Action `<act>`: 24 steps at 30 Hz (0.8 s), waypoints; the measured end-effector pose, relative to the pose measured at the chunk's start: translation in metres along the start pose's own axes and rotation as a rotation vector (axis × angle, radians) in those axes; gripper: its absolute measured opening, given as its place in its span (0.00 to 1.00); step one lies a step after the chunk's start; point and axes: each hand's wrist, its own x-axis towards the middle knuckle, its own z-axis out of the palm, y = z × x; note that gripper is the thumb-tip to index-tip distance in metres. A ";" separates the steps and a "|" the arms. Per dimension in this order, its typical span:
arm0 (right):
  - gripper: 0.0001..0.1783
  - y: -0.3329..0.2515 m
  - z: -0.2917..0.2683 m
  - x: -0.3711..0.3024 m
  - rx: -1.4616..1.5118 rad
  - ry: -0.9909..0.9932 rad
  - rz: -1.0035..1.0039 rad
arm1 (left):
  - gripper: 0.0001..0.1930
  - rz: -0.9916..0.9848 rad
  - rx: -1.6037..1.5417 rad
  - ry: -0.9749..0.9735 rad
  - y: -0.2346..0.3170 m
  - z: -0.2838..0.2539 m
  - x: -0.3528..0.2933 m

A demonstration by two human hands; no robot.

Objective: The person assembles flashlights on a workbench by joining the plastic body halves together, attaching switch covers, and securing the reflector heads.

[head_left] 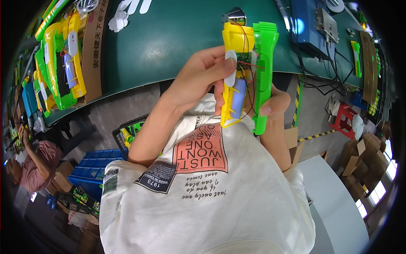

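Observation:
My left hand [203,74] grips a yellow flashlight housing half [239,38], its thumb on a white oval part at the side. Inside that half sit a green circuit board [244,58] and a blue-violet cylindrical battery [238,98], with thin red and dark wires running out. A silver reflector cup [237,16] is at its top end. Beside it, upright and nearly parallel, stands a green flashlight housing half [265,59]. My right hand [275,103] holds this green half near its lower end, fingers partly hidden behind it.
A cardboard box [94,46] with yellow and green housings [55,63] stands at left on the green table [169,25]. White parts [120,19] lie at the far edge. At right are a blue device [311,31] with black cables and another flashlight [356,58]. A person [40,163] works at far left.

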 end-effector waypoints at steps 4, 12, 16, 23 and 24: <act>0.49 0.004 -0.003 0.000 0.195 -0.113 -0.063 | 0.20 -0.006 0.004 0.027 -0.001 0.005 -0.003; 0.47 0.003 -0.003 -0.002 -0.049 0.058 0.004 | 0.15 0.083 -0.082 0.132 -0.010 0.011 -0.004; 0.41 0.003 -0.005 -0.001 -0.137 0.106 0.038 | 0.14 0.065 -0.025 0.180 -0.012 0.013 -0.003; 0.35 0.000 -0.011 -0.002 -0.284 0.091 0.126 | 0.14 0.100 0.002 0.218 -0.015 0.019 0.001; 0.34 0.000 -0.010 -0.002 -0.295 0.130 0.126 | 0.14 0.111 0.014 0.219 -0.015 0.020 0.002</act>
